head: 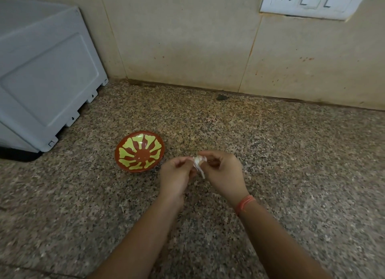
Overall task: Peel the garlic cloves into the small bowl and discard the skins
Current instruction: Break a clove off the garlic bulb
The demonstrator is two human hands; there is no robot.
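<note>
A small red bowl [139, 151] with a yellow-green petal pattern sits on the speckled granite counter [291, 153], and I see nothing inside it. Just right of the bowl, both my hands hold a white garlic piece [199, 160] above the counter. My left hand [177, 174] pinches its left side with the fingertips. My right hand [223, 172] grips it from the right, an orange thread around that wrist. A strip of papery skin hangs down from the garlic between the hands.
A grey appliance [45, 78] stands at the back left, close to the bowl. A beige tiled wall [187, 39] runs along the back of the counter, with a white switch plate [312, 1] at the top right.
</note>
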